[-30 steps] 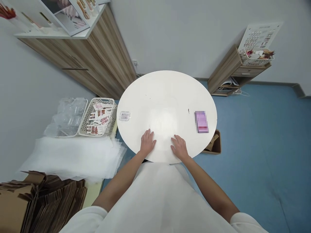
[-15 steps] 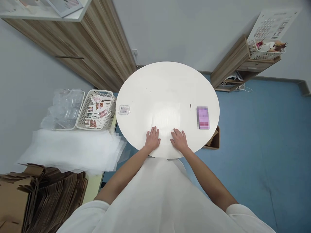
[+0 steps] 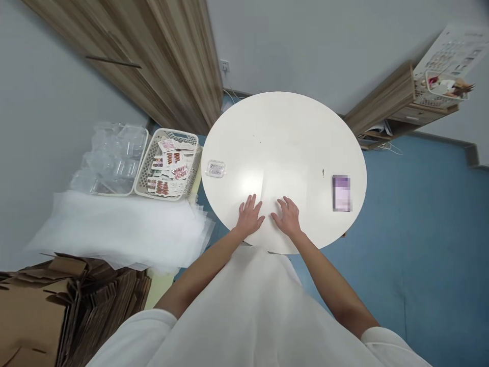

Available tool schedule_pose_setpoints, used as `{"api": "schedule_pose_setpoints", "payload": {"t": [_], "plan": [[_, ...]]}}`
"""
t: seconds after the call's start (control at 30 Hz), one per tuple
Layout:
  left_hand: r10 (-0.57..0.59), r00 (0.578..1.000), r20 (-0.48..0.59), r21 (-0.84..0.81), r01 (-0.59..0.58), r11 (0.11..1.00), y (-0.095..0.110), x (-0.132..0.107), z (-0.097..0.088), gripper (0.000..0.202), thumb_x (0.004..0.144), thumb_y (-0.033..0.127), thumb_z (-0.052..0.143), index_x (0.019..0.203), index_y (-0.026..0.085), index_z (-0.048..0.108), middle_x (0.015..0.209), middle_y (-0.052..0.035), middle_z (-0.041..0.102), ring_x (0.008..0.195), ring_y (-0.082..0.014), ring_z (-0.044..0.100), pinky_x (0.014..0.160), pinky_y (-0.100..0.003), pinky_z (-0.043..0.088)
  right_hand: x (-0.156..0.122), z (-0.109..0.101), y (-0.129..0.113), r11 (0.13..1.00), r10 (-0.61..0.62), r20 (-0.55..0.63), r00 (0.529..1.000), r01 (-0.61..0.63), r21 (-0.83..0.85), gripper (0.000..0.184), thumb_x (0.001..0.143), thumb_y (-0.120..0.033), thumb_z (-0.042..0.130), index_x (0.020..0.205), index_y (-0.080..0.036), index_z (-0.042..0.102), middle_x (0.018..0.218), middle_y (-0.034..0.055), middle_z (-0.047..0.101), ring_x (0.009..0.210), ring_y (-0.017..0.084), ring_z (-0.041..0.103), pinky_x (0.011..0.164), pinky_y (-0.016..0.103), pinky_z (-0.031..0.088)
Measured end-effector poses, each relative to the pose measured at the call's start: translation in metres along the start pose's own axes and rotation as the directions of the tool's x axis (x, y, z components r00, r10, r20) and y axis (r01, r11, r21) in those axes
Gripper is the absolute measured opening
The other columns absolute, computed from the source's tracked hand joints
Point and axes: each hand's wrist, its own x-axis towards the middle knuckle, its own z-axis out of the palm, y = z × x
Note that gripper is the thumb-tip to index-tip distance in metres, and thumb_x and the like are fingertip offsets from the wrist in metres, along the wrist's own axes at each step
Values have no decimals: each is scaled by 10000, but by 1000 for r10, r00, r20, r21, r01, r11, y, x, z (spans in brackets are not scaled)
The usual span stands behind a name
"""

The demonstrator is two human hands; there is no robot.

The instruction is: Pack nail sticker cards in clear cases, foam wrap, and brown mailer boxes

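Observation:
My left hand (image 3: pixel 249 216) rests over the near edge of a round white table (image 3: pixel 290 132), fingers spread, holding nothing. Beside it, a short gap to the right, my right hand (image 3: pixel 287 216) is also open, its fingers slightly bent and its palm down. A small clear plastic case (image 3: pixel 216 168) with little pieces inside lies near the table's left edge. Toward the right edge lies a phone-shaped thing (image 3: pixel 341 193) whose face is blurred out in purple and pink.
Left of the table stand a white basket of printed cards (image 3: pixel 170 168) and a basket of clear plastic boxes (image 3: pixel 114 158). White sheets (image 3: pixel 122 224) and flattened cardboard boxes (image 3: pixel 99 306) lie nearer me. A wooden cabinet (image 3: pixel 164 56) and a shelf unit (image 3: pixel 385 102) stand behind.
The view has swung left, so the table and baskets appear further right. My right hand's fingers have shifted a little; both hands remain open at the table's near edge.

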Motion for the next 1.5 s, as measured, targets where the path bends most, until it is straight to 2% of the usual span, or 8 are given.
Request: {"api": "schedule_pose_setpoints", "payload": {"t": [0.17, 0.3, 0.37, 0.53, 0.77, 1.0, 1.3, 1.5], "plan": [[-357, 919, -166, -210, 320, 924, -82, 15, -39, 601, 800, 431, 408, 1312, 156, 256, 1427, -148, 116, 1297, -303, 128, 995, -472, 214, 58, 24, -72, 941, -21, 137, 990, -27, 337, 500, 773, -413, 458, 1225, -216, 374, 1245, 96, 428, 1152, 241, 387, 943, 418, 335], [-496, 835, -236, -357, 401, 844, -146, 35, -67, 629, 787, 393, 452, 1312, 118, 240, 1406, -162, 156, 1295, -286, 134, 1032, -430, 183, 105, 45, -119, 816, 46, 238, 970, -174, 551, 481, 757, -374, 494, 1202, -218, 402, 1223, 83, 454, 1043, 204, 486, 884, 377, 412], [-520, 828, -209, -423, 403, 812, -166, 44, -75, 628, 779, 373, 474, 1306, 112, 253, 1367, -161, 246, 1275, -267, 199, 1033, -399, 205, 123, 53, -138, 750, 72, 277, 958, -235, 618, 467, 750, -341, 507, 1189, -209, 420, 1221, 79, 462, 1043, 196, 490, 883, 367, 419], [-527, 843, -108, -518, 405, 754, -178, 57, -78, 591, 766, 336, 504, 1282, 118, 315, 1191, -141, 439, 1056, -221, 467, 923, -357, 363, 146, 70, -167, 600, 102, 341, 934, -332, 728, 507, 728, -284, 533, 1211, -193, 404, 1272, 72, 423, 1109, 191, 451, 918, 360, 404], [-579, 809, -96, -563, 436, 702, -172, 59, -73, 462, 727, 283, 543, 1164, 147, 476, 1035, -84, 499, 858, -160, 542, 825, -305, 433, 144, 76, -169, 547, 124, 333, 935, -345, 763, 518, 694, -253, 565, 1190, -198, 428, 1240, 58, 443, 1110, 176, 449, 949, 356, 385], [-524, 849, -77, -635, 363, 682, -134, 53, -67, 427, 715, 252, 543, 1130, 160, 510, 1041, -75, 527, 795, -136, 563, 798, -305, 460, 116, 57, -129, 592, 129, 235, 963, -265, 761, 483, 701, -252, 555, 1172, -216, 449, 1221, 52, 445, 1058, 166, 483, 949, 350, 392], [-350, 936, 38, -666, 284, 690, -14, 23, -27, 382, 737, 230, 503, 1114, 170, 535, 1023, -61, 564, 857, -141, 572, 789, -278, 471, 15, 1, -18, 652, 118, 166, 979, -202, 731, 441, 730, -257, 516, 1167, -236, 457, 1234, 59, 443, 1056, 170, 501, 932, 347, 414], [-284, 950, 129, -635, 299, 712, 48, 8, 6, 367, 746, 187, 459, 1102, 180, 544, 1071, -56, 557, 840, -130, 577, 781, -268, 469, -36, -8, 47, 646, 125, 179, 976, -217, 732, 422, 716, -205, 504, 1137, -228, 487, 1211, 64, 476, 1025, 173, 539, 910, 350, 437]]}}
